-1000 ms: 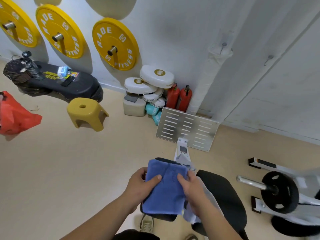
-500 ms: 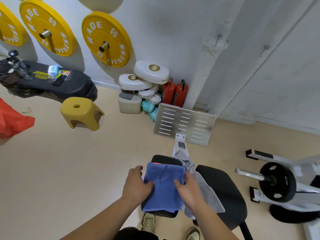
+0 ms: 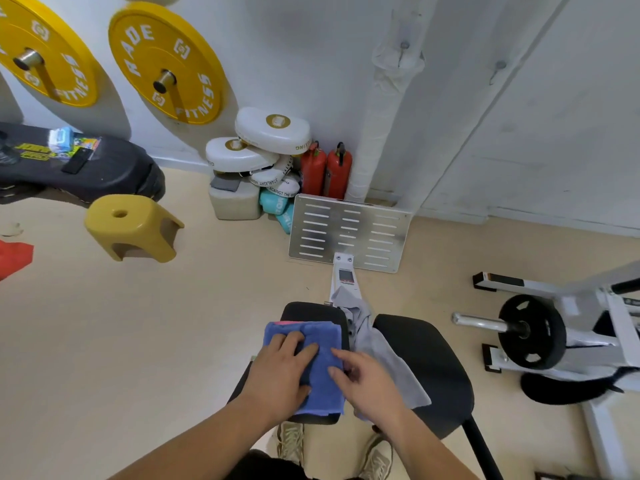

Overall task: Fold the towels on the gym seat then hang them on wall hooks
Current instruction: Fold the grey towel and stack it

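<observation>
Left hand (image 3: 280,372) flat, fingers straight, pressing folded blue towel (image 3: 323,341) onto seat (image 3: 311,311). Right hand (image 3: 367,382) open too, fingertips at towel's right edge. Grey towel (image 3: 384,355) just beside, crumpled, unfolded. Risk: one-handed lift, fold falls apart; grey one slides off seat. Hooks (image 3: 403,46) up on wall.

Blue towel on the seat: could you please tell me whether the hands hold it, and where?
Neither grips it: the left hand presses flat on the blue towel; the right hand touches its right edge.
</observation>
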`<state>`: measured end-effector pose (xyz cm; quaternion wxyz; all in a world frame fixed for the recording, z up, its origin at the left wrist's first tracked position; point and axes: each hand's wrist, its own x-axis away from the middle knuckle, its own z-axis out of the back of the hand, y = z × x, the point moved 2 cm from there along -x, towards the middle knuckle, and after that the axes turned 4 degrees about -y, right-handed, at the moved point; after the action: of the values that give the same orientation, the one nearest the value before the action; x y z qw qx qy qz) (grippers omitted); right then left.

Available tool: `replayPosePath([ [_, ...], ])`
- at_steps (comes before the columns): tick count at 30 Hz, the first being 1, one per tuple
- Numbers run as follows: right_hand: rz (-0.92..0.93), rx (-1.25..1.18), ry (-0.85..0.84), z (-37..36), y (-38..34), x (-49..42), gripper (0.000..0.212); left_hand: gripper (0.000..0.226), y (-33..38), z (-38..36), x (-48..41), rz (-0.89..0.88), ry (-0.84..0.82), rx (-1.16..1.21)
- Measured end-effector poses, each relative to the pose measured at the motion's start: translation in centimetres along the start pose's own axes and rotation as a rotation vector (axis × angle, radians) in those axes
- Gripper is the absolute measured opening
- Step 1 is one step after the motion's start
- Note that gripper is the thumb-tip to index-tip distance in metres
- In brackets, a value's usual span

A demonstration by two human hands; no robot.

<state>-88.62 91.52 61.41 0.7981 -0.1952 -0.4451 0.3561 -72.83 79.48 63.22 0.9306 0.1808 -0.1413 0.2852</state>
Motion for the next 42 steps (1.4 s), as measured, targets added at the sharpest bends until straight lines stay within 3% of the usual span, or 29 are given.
replayPosePath([
  [2, -0.056, 0.085, 0.112, 1.7, 1.3, -0.2, 0.027, 0.058, 0.3, 0.6, -0.1, -0.032, 0.025, 0.032],
  [5, -0.178, 0.325, 0.19, 3.9, 4.8, -0.9, 0.039, 0.033, 0.9, 2.1, -0.3, -0.065, 0.133, 0.069],
  [9, -0.186, 0.623, 0.075, 3.6, 6.9, -1.6, 0.063, 0.022, 2.0, 3.0, 0.0, -0.109, 0.217, 0.165],
  [14, -0.111, 0.835, 0.1, 2.5, 7.6, -1.6, 0.033, 0.024, 2.8, 3.2, 1.1, -0.139, 0.19, 0.227],
  [18, -0.066, 0.667, 0.189, 3.6, 7.9, -0.3, 0.004, 0.022, 2.9, 3.1, 1.5, -0.133, 0.187, 0.253],
  [20, -0.107, 0.364, 0.285, 5.1, 7.9, 1.1, 0.014, 0.02, 3.4, 3.4, 1.6, -0.139, 0.203, 0.283],
  [23, -0.139, -0.032, 0.313, 7.8, 6.3, 4.3, 0.012, 0.018, 5.2, 3.8, 2.0, -0.153, 0.169, 0.396],
  [26, -0.055, -0.162, 0.42, 10.9, 4.2, 8.2, 0.015, 0.021, 8.1, 3.9, 2.2, -0.174, 0.06, 0.544],
  [29, -0.011, -0.272, 0.456, 13.9, 1.9, 12.0, 0.014, 0.041, 11.7, 4.3, 1.9, -0.155, -0.08, 0.627],
  [32, 0.037, -0.373, 0.48, 16.8, 0.5, 15.7, 0.014, 0.057, 15.4, 4.9, 1.8, 0.034, -0.226, 0.948],
  [36, 0.081, -0.414, 0.487, 19.8, 2.0, 19.5, 0.015, 0.046, 19.5, 4.3, 1.6, 0.289, -0.367, 1.542],
  [38, 0.083, -0.353, 0.467, 20.9, 4.1, 21.2, 0.015, 0.031, 21.8, 4.9, 1.9, 0.291, -0.304, 1.667],
  [40, 0.066, -0.32, 0.441, 21.7, 6.7, 22.6, 0.017, 0.015, 24.0, 5.3, 2.1, 0.294, -0.161, 1.612],
  [42, 0.033, -0.301, 0.421, 22.5, 9.5, 23.8, 0.018, 0.013, 26.4, 6.0, 2.4, 0.329, -0.032, 1.604],
])
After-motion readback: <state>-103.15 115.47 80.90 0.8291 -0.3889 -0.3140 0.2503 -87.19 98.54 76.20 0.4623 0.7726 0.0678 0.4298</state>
